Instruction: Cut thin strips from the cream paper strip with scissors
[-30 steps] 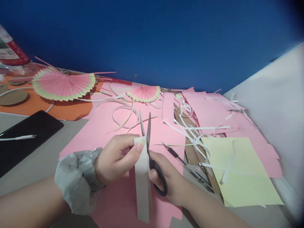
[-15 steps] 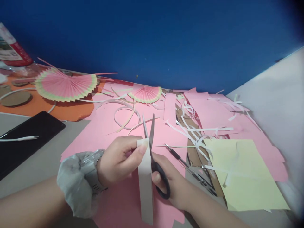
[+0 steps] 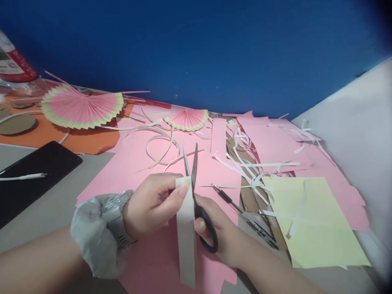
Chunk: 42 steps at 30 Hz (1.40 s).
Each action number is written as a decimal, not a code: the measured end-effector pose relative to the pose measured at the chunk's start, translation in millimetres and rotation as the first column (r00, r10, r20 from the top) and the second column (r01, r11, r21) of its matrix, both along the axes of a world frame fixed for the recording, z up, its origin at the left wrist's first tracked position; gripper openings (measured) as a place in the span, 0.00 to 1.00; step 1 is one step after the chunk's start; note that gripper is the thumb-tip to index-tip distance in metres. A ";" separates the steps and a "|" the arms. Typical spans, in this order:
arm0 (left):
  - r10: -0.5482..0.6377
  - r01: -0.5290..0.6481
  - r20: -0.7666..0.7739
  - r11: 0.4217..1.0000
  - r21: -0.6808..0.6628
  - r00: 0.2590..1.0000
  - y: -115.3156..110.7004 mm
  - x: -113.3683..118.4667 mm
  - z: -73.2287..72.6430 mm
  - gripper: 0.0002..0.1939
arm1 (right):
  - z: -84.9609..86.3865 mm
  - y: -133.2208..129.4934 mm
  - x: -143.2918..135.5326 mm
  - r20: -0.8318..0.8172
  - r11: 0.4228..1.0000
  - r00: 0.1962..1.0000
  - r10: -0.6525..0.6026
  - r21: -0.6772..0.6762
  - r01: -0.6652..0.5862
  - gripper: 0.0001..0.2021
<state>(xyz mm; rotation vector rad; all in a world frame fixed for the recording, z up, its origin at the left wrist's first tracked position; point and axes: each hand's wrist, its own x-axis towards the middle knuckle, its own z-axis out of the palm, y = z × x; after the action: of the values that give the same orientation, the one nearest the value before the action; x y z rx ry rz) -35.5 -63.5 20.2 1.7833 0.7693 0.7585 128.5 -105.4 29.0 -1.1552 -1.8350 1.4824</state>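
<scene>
Left fingers (image 3: 174,200) pinch a white strip (image 3: 186,245) above pink paper (image 3: 131,163); right fingers (image 3: 200,227) grip scissors (image 3: 200,213), blades parted at the strip's edge; thin offcuts (image 3: 269,165) and two pleated fans (image 3: 85,108) lie beyond, while this cut looks unfinished

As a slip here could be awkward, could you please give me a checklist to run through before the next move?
1. Left hand pinching the long white paper strip: ok.
2. Right hand holding the black-handled metal scissors: ok.
3. Scissor blades parted: ok.
4. Left thumb well away from the blades: not ok, its tip is right beside them.
5. Strip's lower end off the pink paper sheet: cannot tell.
</scene>
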 end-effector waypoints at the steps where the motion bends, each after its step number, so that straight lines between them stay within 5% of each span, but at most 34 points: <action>1: -0.001 0.001 -0.001 1.000 -0.009 1.000 -0.1 0.0 -0.1 0.19 | 0.3 0.3 0.0 -0.023 1.000 1.000 0.017 0.003 -0.017 0.27; 18: 0.000 0.001 -0.029 1.000 0.030 1.000 0.6 1.1 1.8 0.19 | 0.7 2.2 -0.3 -0.134 0.998 0.991 -0.017 -0.062 0.009 0.25; 27: 0.153 -0.148 0.034 0.980 -0.131 0.988 2.5 1.7 1.4 0.18 | -9.9 -0.4 -2.8 -0.238 0.949 0.941 -0.239 -0.261 0.175 0.16; 32: 0.203 -0.182 0.075 0.958 -0.221 0.976 3.0 1.7 -1.7 0.18 | -10.8 -0.1 -4.1 -0.301 0.948 0.915 -0.268 -0.253 0.194 0.15; 38: 0.055 -0.057 0.120 0.998 0.014 0.991 6.4 2.0 -0.5 0.15 | -4.3 0.9 -0.3 -0.274 0.965 0.925 -0.262 -0.099 0.244 0.17; 42: 0.052 -0.056 0.105 0.998 0.040 0.993 8.0 1.7 0.1 0.15 | -3.7 -0.8 -0.1 -0.321 0.951 0.895 -0.309 -0.123 0.284 0.18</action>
<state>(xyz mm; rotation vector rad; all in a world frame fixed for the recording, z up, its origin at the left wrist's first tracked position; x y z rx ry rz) -33.8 -55.5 20.3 1.7522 0.7396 0.9022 128.4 -106.2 25.3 -1.0801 -1.3194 1.4705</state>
